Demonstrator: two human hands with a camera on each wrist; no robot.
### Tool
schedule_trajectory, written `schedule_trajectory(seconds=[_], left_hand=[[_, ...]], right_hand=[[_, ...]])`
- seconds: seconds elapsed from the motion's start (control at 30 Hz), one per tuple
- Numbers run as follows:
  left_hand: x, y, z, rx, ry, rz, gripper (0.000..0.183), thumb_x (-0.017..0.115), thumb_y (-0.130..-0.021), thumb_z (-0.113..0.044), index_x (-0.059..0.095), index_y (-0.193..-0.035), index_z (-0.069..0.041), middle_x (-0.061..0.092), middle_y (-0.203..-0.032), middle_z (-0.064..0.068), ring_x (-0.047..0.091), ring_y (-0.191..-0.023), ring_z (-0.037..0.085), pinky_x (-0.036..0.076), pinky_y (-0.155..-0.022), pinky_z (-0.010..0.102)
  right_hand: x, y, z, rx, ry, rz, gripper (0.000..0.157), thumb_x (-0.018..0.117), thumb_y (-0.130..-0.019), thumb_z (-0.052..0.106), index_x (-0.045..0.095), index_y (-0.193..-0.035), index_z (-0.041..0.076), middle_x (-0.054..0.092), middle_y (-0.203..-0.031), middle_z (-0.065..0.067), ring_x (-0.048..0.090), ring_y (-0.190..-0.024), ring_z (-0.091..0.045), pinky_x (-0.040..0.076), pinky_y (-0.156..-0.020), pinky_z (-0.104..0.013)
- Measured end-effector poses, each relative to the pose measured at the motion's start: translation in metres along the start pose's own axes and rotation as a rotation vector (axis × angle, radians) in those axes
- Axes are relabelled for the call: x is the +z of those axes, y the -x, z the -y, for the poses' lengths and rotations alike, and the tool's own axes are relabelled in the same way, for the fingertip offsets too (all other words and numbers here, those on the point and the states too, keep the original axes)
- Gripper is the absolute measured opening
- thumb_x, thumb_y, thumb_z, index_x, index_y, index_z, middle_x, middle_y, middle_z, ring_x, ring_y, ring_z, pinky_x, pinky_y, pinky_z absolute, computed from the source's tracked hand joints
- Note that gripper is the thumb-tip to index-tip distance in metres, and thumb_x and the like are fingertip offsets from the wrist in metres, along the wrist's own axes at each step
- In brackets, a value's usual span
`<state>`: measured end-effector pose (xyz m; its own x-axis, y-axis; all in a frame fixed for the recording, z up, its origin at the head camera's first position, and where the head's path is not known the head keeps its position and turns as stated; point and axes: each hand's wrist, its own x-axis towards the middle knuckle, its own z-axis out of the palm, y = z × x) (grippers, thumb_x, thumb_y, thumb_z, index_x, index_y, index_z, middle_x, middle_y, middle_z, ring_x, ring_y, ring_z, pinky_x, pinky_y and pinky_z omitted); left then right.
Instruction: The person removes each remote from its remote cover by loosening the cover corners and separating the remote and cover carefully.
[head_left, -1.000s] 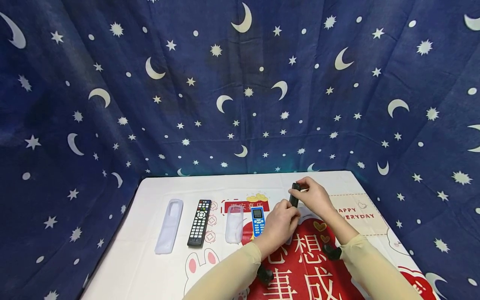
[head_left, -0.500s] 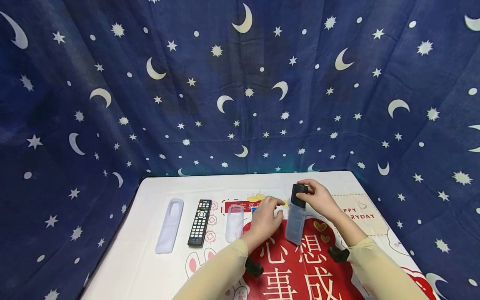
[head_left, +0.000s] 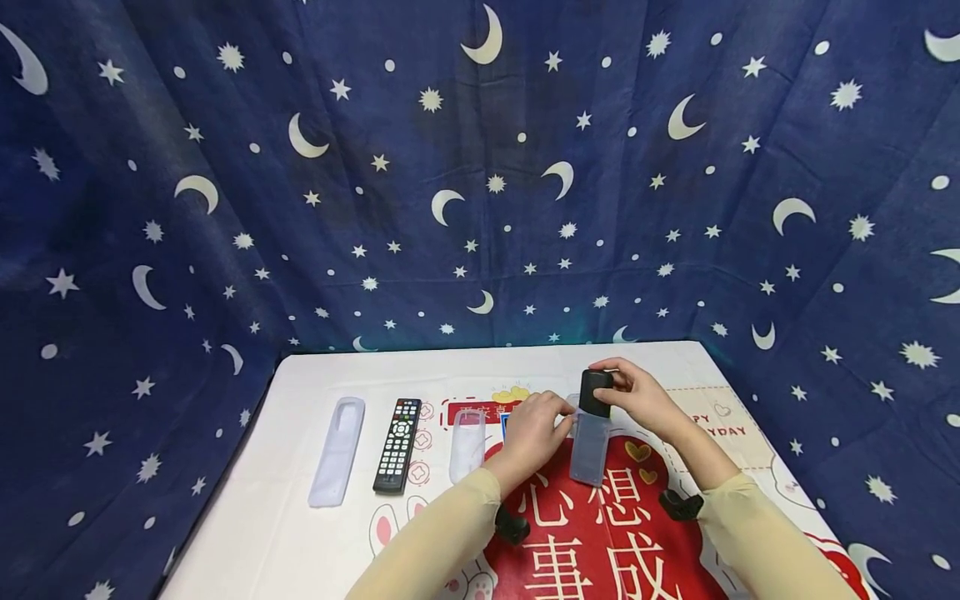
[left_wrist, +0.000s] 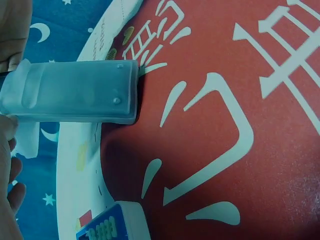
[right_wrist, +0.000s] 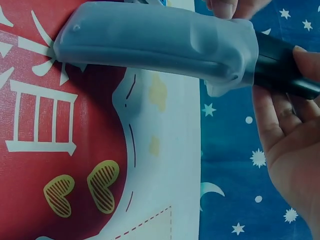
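Observation:
A black remote control (head_left: 596, 392) stands partly inside a translucent silicone cover (head_left: 591, 450), its top end sticking out. My right hand (head_left: 637, 400) grips that bare end between thumb and fingers. In the right wrist view, the cover (right_wrist: 150, 42) wraps the lower part of the remote (right_wrist: 282, 62), whose end projects from the opening. Coming from the other side, my left hand (head_left: 532, 429) pinches the cover's edge near the opening. The left wrist view shows the back of the cover (left_wrist: 75, 92) tilted over the red print. A blue remote (left_wrist: 102, 227) lies below, mostly hidden by my left hand in the head view.
Left on the table (head_left: 262, 533) lie a long translucent cover (head_left: 337, 450), a black remote with white buttons (head_left: 397, 446) and a shorter translucent cover (head_left: 468, 446). A printed cloth covers the tabletop. Behind it hangs a dark blue curtain (head_left: 420, 317) with moons and stars.
The covered remote has turned its broad side into view. My left hand let go of it, moved left, then came back to the cover's edge. My right hand kept its hold.

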<state>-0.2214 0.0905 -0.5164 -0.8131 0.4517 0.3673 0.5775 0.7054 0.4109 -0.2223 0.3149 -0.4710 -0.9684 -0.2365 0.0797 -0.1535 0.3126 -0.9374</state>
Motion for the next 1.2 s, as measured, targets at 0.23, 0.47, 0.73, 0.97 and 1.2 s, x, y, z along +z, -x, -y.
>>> schedule_trajectory(seconds=[0.23,0.47,0.73,0.97,1.2], left_hand=[[0.004,-0.002,0.004,0.107,-0.096,-0.071,0.009,0.071,-0.097,-0.028,0.075,-0.105,-0.025,0.068,-0.099,-0.012,0.063,-0.090,0.006,0.053,-0.078,0.022],[0.006,-0.001,0.005,0.171,-0.207,-0.014,0.005,0.071,-0.094,-0.027,0.075,-0.094,-0.024,0.067,-0.086,-0.011,0.060,-0.078,0.008,0.051,-0.070,0.024],[0.011,0.004,0.004,0.090,-0.163,0.203,0.009,0.070,-0.094,-0.032,0.074,-0.091,-0.024,0.060,-0.078,-0.013,0.052,-0.072,0.006,0.045,-0.068,0.023],[0.012,0.008,0.001,-0.036,-0.062,0.103,0.017,0.067,-0.097,-0.035,0.074,-0.108,-0.023,0.067,-0.097,-0.010,0.062,-0.087,0.006,0.053,-0.077,0.024],[0.009,0.002,-0.018,0.149,-0.069,-0.041,0.019,0.071,-0.097,-0.035,0.073,-0.115,-0.028,0.061,-0.111,-0.009,0.056,-0.099,0.008,0.049,-0.087,0.022]], right_hand=[[-0.002,0.001,-0.002,0.002,-0.013,0.016,0.042,0.068,-0.098,0.011,0.055,-0.138,0.005,0.065,-0.124,-0.024,0.066,-0.106,-0.022,0.054,-0.089,-0.025],[0.001,0.004,-0.004,-0.036,-0.030,0.003,0.044,0.068,-0.099,0.009,0.053,-0.139,0.002,0.064,-0.127,-0.025,0.066,-0.105,-0.016,0.055,-0.088,-0.024],[0.000,0.002,-0.009,-0.014,0.006,-0.036,0.050,0.070,-0.098,0.015,0.053,-0.144,0.004,0.066,-0.125,-0.024,0.066,-0.104,-0.016,0.053,-0.088,-0.022],[0.002,-0.002,-0.005,0.031,0.153,-0.122,0.061,0.072,-0.098,0.022,0.049,-0.151,0.004,0.056,-0.141,-0.028,0.061,-0.124,-0.038,0.057,-0.093,-0.036],[0.006,-0.009,0.000,0.055,0.308,-0.194,0.060,0.074,-0.096,0.029,0.055,-0.146,0.003,0.060,-0.135,-0.027,0.063,-0.119,-0.039,0.059,-0.087,-0.042]])
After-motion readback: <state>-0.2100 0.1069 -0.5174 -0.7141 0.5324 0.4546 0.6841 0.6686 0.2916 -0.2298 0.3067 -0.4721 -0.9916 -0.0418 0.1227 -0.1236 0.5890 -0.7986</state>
